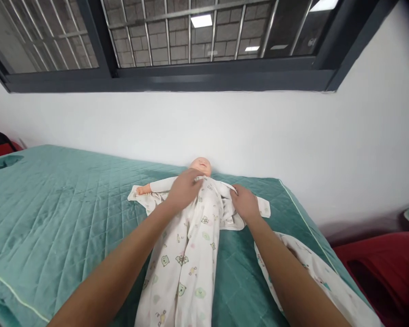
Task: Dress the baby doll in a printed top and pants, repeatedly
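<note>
One head-worn camera gives the only view, looking forward and down from above the person's arms. Left hand (pixel 186 188) and right hand (pixel 246 202) reach away from the lens toward mid-frame, their forearms large and near along the bottom. The doll's head (pixel 202 164) sits farther off, near the centre. Beyond the quilt (pixel 71 204), it faces the wall (pixel 157 125) head-on, with the window (pixel 204 81) across the top.

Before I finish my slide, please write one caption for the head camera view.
A doll lies on a green cover, left hand at its chest, right hand gripping its white clothes.
</note>
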A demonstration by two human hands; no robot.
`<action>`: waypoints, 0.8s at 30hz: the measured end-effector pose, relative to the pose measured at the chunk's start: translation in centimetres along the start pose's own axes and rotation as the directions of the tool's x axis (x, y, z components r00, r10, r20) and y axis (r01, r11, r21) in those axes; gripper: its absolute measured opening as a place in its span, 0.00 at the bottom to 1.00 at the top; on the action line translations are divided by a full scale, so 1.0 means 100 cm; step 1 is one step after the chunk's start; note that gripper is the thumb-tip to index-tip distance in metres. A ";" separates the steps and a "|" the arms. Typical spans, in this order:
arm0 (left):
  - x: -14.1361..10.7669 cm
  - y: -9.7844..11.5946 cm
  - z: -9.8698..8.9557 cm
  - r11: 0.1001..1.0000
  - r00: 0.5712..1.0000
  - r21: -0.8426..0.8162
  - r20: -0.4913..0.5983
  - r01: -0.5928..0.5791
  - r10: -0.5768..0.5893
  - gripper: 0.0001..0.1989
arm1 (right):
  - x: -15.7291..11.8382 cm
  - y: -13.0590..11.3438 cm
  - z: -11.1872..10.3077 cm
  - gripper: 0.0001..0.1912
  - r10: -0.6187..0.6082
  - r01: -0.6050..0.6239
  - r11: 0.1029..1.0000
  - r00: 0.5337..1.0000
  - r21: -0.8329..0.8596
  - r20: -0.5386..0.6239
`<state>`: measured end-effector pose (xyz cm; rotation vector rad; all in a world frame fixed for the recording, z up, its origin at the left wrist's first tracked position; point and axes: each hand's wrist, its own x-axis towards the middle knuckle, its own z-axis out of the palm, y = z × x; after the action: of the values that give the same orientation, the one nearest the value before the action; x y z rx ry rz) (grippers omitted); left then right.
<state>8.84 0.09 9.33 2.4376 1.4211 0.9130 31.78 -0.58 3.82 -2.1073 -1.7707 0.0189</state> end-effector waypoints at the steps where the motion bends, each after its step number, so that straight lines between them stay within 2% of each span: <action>1: 0.013 0.017 0.006 0.994 0.991 0.072 0.114 -0.079 0.071 0.17 | 0.000 0.001 0.000 0.19 0.002 -0.002 1.000 1.000 0.007 0.008; 2: 0.025 0.032 0.013 0.973 0.964 0.169 0.243 -0.157 0.113 0.17 | 0.000 0.002 -0.001 0.19 0.003 -0.003 1.000 1.000 0.016 0.013; 3: 0.036 0.045 0.023 0.929 0.908 0.272 0.398 -0.253 0.131 0.17 | 0.000 0.004 -0.001 0.19 0.005 -0.005 1.000 1.000 0.025 0.015; 6: 0.056 0.070 0.054 0.886 0.845 0.346 0.527 -0.308 0.088 0.11 | 0.000 0.006 -0.002 0.19 0.005 -0.005 0.999 1.000 0.044 0.014; 9: 0.065 0.080 0.078 0.864 0.839 0.408 0.544 -0.294 0.029 0.14 | -0.001 0.004 -0.004 0.18 -0.022 0.022 1.000 1.000 0.018 0.011; 12: 0.071 0.080 0.087 0.851 0.831 0.438 0.557 -0.289 -0.004 0.17 | -0.003 0.001 -0.007 0.17 -0.014 0.015 0.999 1.000 -0.029 0.013; 20: 0.094 0.058 0.064 0.827 0.793 0.486 0.603 -0.283 -0.083 0.18 | -0.002 0.019 -0.012 0.18 0.150 -0.150 0.989 0.988 -0.019 0.041; 24: 0.092 0.063 0.072 0.824 0.759 0.471 0.647 -0.315 -0.080 0.17 | -0.001 0.019 -0.012 0.18 0.162 -0.163 0.987 0.984 0.011 0.071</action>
<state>20.90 5.50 10.12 2.8306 1.3664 -0.4385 33.88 -1.24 4.30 -2.2588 -1.6259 0.1531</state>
